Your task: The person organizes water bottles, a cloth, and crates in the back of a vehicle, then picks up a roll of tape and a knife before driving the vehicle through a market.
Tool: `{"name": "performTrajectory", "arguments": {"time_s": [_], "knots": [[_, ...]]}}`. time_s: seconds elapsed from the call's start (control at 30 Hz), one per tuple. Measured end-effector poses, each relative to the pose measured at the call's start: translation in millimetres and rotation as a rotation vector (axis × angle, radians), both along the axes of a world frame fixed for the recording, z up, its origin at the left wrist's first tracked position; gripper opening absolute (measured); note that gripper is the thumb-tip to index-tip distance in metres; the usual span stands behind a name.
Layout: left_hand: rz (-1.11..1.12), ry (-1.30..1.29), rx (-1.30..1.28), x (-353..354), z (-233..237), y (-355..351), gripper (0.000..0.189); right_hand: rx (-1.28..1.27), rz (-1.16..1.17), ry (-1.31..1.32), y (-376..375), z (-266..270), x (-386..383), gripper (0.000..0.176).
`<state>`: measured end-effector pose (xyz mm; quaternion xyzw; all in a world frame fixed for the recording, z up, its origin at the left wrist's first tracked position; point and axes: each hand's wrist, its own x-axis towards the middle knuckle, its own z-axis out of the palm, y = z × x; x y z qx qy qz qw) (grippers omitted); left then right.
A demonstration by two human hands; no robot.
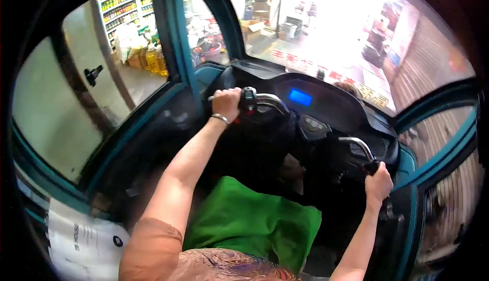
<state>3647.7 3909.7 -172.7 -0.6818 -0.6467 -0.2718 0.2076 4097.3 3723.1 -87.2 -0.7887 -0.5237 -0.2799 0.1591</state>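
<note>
2 hands are closed around the handlebar [269,99]. The left hand [226,102] wraps its left end, and the right hand [379,181] wraps its right end, just below the brake lever [356,143]. This looks like steering from inside the cab. A turn or stop would call for a firm hold and fingers reaching that lever. Palms hide both grips, the blue display [300,97] is unreadable, and the street outside is washed out.
</note>
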Motion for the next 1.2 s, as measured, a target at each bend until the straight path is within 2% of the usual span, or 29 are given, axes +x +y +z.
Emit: {"name": "performTrajectory", "arguments": {"time_s": [0.17, 0.23, 0.3, 0.43, 0.47, 0.57, 0.7, 0.83, 1.07, 1.17, 1.2], "knots": [[0.078, 0.07, 0.024, 1.1, -12.7, 1.6, 0.018, -0.042, -0.007, 0.039, 6.5, 2.6, -1.8, 0.021], [-0.06, -0.071, 0.056, -0.8, -12.5, -0.3, 0.02, -0.035, 0.015, 0.014, 6.6, -0.2, 3.3, 0.022], [-0.012, -0.036, 0.088, -1.1, -9.7, 2.5, 0.013, -0.054, 0.014, 0.032, 7.7, -4.5, 4.6, 0.023], [-0.032, -0.009, 0.026, -8.0, -3.3, 7.9, 0.015, -0.085, -0.037, 0.047, 4.6, -11.2, -6.8, 0.024], [-0.004, -0.047, 0.028, -11.2, -7.3, 6.4, 0.022, -0.069, -0.014, 0.05, 0.1, -8.6, -16.8, 0.024], [-0.168, -0.176, 0.116, -1.9, 0.1, -10.0, 0.018, -0.05, -0.025, 0.027, 1.6, 7.5, -0.1, 0.025], [-0.043, -0.086, -0.01, -9.5, -4.5, -26.4, 0.02, -0.054, -0.021, 0.01, 3.3, 8.1, -2.9, 0.027], [-0.032, -0.03, 0.065, 9.1, -3.1, -12.4, 0.024, -0.112, -0.038, 0.021, 16.9, 5.7, 21.1, 0.03], [-0.081, -0.117, 0.053, 7.2, -1.3, -26.6, 0.022, -0.053, 0.065, -0.001, 18.0, -4.6, 29.1, 0.02], [0.025, -0.046, 0.057, 6.5, 0.5, -28.0, 0.021, -0.05, 0.06, 0.022, 18.9, -5.3, 26.7, 0.018], [0.04, -0.048, -0.018, 7.0, 0.4, -26.0, 0.024, -0.053, 0.054, 0.018, 21.4, -9.2, 30.5, 0.019]]}}
